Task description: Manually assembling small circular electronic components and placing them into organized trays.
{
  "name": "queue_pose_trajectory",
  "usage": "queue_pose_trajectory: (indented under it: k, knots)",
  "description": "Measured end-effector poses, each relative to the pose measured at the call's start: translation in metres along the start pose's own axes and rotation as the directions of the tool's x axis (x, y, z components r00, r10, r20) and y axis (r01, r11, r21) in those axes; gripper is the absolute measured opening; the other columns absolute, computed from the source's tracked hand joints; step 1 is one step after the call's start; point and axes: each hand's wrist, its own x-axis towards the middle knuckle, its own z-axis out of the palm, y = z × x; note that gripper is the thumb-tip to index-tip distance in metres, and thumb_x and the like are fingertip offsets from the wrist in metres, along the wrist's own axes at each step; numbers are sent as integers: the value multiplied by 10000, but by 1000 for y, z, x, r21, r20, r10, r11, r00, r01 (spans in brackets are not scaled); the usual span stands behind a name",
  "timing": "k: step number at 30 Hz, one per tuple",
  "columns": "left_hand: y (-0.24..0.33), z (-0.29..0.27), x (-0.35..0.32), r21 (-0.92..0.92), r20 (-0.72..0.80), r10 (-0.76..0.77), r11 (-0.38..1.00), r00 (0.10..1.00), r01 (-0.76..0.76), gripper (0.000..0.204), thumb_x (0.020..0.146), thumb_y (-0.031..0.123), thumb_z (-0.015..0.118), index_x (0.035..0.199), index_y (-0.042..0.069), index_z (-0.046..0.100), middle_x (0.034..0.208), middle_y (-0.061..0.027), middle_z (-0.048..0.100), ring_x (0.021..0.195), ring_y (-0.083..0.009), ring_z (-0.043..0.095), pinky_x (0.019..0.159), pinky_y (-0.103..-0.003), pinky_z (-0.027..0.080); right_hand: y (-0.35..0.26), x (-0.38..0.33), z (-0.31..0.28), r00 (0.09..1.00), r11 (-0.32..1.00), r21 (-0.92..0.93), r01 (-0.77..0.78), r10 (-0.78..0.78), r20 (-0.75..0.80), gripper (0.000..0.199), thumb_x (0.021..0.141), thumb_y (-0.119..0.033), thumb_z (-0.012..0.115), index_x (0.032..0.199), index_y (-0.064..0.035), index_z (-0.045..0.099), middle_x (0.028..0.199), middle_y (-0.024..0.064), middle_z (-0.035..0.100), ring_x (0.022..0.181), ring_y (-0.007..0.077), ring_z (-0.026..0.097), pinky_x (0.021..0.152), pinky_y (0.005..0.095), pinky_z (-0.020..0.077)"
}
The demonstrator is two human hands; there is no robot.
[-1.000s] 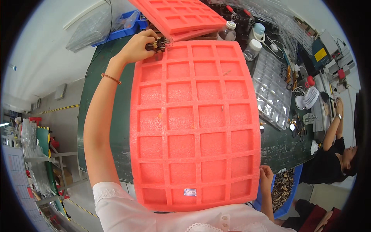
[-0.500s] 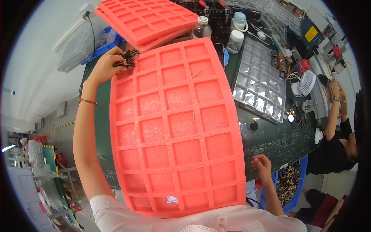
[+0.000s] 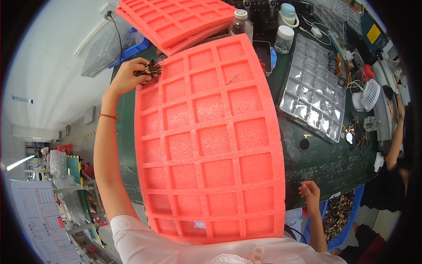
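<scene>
My left hand (image 3: pixel 130 75) is closed around a bunch of small black-and-gold parts (image 3: pixel 151 69) with thin wire-like ends. It is at the far left corner of a pinkish-red foam tray (image 3: pixel 194 119). The tray has rows of square pockets and stretches from the table to my body; a small white-and-blue label (image 3: pixel 200 225) is in a pocket near me. Beside the tray's near right side, at the table's edge, my right hand (image 3: pixel 311 192) has loosely bent fingers, apart, with nothing seen in them.
More foam trays (image 3: pixel 176 22) are stacked at the back. A clear compartment tray (image 3: pixel 313 88), jars (image 3: pixel 285 38), a white fan (image 3: pixel 368 96) and a round black part (image 3: pixel 304 143) are on the table (image 3: pixel 325 167). A blue bin (image 3: pixel 349 224) holds many small parts. A co-worker's arm (image 3: pixel 395 136) shows at right.
The whole view has shifted, so most things appear farther right. My left hand stays by the tray's far left corner with the parts. The co-worker's hands have moved toward the view's rim.
</scene>
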Motion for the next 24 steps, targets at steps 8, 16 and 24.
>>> queue_pose_trajectory:
  k: [8,16,24]
  knots:
    - [1,3,9,87,34,-50,995,998,47,162,642,-36,671,787,-63,603,1033,-83,572,796,-190,606,644,-290,490,-1,7,-7,999,1000,-13,-25,24,-26,118,888,-98,504,939,-29,585,755,22,601,631,68,534,561,189,400]
    - [12,-7,-8,247,-106,106,966,989,-77,328,592,-7,722,897,30,607,1199,-75,536,1105,-250,519,903,-325,433,-23,16,-5,999,999,-30,-23,24,31,100,898,-100,522,923,-35,594,766,21,605,669,68,541,585,197,404]
    - [111,-22,-97,726,-201,301,685,932,-65,449,663,-101,603,1078,39,504,1332,-106,436,1207,-289,450,984,-348,374,-50,-21,-30,973,973,-33,228,-229,-30,104,895,-78,527,944,-13,591,803,32,605,716,82,561,666,215,445]
